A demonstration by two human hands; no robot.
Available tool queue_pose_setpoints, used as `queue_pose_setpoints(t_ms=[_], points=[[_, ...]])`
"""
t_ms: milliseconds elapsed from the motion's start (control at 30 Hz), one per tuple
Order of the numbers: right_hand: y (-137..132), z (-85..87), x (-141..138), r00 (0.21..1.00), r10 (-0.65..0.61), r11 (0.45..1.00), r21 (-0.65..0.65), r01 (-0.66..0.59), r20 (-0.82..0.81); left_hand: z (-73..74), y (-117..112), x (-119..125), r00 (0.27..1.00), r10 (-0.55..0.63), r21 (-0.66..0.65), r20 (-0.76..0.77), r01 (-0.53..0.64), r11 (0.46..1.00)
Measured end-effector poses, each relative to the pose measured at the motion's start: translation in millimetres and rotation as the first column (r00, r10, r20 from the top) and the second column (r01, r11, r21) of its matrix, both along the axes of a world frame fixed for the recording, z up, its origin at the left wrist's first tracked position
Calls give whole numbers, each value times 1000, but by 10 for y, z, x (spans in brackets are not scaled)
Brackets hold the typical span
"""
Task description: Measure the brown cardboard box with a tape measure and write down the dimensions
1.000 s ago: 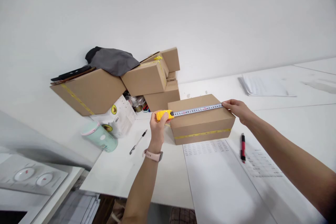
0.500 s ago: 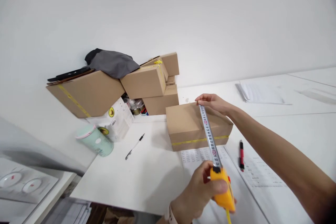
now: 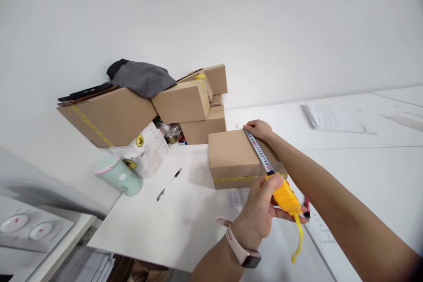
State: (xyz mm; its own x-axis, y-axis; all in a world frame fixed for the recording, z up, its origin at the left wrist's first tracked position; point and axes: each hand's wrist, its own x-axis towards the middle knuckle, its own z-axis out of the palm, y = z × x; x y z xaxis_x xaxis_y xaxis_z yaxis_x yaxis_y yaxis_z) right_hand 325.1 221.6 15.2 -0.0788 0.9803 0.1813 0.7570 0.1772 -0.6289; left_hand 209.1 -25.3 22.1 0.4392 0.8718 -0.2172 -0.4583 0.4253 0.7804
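My left hand (image 3: 256, 213), below a pink-strapped watch (image 3: 239, 249), is closed around a yellow tape measure (image 3: 286, 196) with a yellow wrist cord (image 3: 300, 240) dangling. Its metal blade (image 3: 259, 152) lies across the top of a closed cardboard box (image 3: 229, 152) that has a yellow tape strip on its front side. At the box's far top edge, my right hand (image 3: 260, 129) pinches the blade's end. The case sits by the near edge of the box. My right forearm covers the box's right end.
Printed sheets (image 3: 236, 198) and a red-and-black pen (image 3: 306, 207) lie partly hidden near the hands. Further left are a clear pen (image 3: 169, 185), a green canister (image 3: 124, 176) and stacked cardboard boxes (image 3: 181, 103). Papers (image 3: 333, 118) rest at the back right.
My left hand and the tape measure case moved up toward the box, and less blade is drawn out. My right hand shifted slightly left along the far edge. The cord now swings free.
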Motion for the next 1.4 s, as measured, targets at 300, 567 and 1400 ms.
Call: queue_pose_setpoints(t_ms=[300,567,1400], points=[[-30,26,-10,1000,-4,1000,-26,4,-15,-118,-66,-173,997,22,12,-77,-21,1000],[-91,117,153,925,6,999,32,7,-379,-88,-162,-375,993,67,100,-102,-57,993],[-1239,237,665,946,-281,950,95,298,-159,109,440,-1586,878,430,425,-211,-314,849]])
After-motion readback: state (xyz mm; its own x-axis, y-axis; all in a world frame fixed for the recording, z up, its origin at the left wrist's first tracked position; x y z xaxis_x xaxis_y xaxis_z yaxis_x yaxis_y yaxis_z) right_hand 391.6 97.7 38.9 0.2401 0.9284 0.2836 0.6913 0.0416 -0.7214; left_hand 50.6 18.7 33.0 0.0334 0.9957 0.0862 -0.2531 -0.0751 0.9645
